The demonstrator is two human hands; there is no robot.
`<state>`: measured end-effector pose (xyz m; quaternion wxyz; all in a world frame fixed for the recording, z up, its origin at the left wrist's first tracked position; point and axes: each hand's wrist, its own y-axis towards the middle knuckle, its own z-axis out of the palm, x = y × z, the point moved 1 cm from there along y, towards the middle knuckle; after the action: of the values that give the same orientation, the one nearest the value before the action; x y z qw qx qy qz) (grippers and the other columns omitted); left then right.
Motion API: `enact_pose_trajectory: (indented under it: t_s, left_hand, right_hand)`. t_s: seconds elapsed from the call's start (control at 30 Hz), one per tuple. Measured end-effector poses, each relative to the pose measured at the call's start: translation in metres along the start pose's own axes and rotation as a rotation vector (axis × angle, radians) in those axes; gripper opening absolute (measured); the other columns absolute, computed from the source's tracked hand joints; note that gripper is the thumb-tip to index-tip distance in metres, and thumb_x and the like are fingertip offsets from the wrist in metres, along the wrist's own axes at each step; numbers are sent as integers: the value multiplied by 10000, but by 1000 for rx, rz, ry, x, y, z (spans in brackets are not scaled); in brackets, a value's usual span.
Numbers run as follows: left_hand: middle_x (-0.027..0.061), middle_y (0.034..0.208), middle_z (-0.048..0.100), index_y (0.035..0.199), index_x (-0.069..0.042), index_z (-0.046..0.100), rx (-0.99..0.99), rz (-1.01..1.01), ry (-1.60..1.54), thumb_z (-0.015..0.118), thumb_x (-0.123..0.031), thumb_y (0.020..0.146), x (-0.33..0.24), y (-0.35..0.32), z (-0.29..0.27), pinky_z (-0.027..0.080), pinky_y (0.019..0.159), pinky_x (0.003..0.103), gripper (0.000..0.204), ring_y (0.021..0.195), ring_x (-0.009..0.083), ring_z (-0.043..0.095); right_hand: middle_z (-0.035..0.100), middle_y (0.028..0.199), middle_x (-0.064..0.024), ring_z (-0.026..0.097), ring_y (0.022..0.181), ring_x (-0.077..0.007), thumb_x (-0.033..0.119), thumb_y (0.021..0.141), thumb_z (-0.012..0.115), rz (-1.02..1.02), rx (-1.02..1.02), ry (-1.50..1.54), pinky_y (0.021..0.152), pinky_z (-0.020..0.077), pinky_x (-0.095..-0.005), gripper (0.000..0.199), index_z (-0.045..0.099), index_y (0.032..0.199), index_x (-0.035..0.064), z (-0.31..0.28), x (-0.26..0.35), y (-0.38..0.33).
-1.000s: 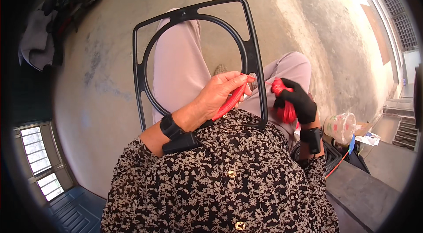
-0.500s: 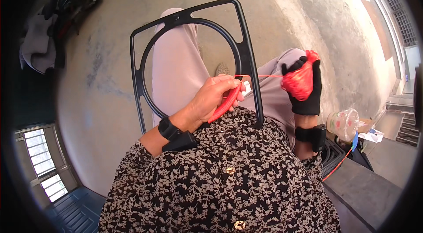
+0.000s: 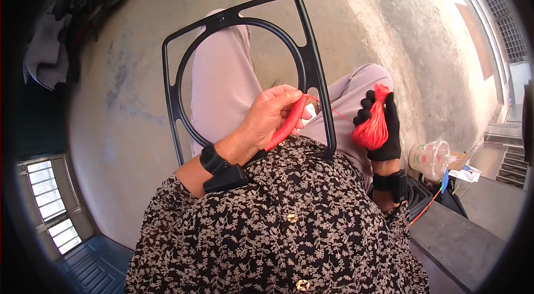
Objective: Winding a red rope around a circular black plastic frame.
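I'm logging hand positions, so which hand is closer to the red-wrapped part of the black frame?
Left. The left hand grips the red-wrapped part; the right hand is off to its right, holding the red cord bundle.

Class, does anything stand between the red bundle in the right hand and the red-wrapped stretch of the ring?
Yes: the black frame's right outer bar stands between the red bundle and the wrapped stretch, which the left hand holds.

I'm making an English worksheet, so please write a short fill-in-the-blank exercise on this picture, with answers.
1. The large opening in the black frame is shaped like a ____.
2. The ____ hand holds the frame's cord-wrapped part.
3. The right hand wears a black ____.
4. The cord bundle is coloured ____.
Missing words: circle; left; glove; red.
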<state>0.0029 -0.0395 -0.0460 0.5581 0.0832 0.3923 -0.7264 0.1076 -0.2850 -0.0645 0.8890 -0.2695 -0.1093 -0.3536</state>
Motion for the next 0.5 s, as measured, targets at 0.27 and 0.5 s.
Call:
enact_pose_trajectory:
  t_s: [0.27, 0.5]
  left_hand:
    - [145, 779, 651, 957, 0, 576, 0, 21, -23, 533, -232, 959, -4, -1, -3, 569, 482, 298, 235, 562, 156, 640]
    - [135, 768, 654, 952, -3, 579, -23, 18, 108, 537, -212, 958, -11, -2, 0, 579, 512, 298, 213, 569, 147, 645]
  right_hand:
    - [586, 890, -74, 564, 837, -214, 407, 982, 443, -461, 39, -208, 816, 467, -349, 418, 542, 1056, 7, -69, 78, 9]
    - [649, 939, -116, 633, 857, -226, 302, 923, 578, -362, -146, -556, 778, 514, -346, 364, 566, 1150, 18, -33, 91, 0]
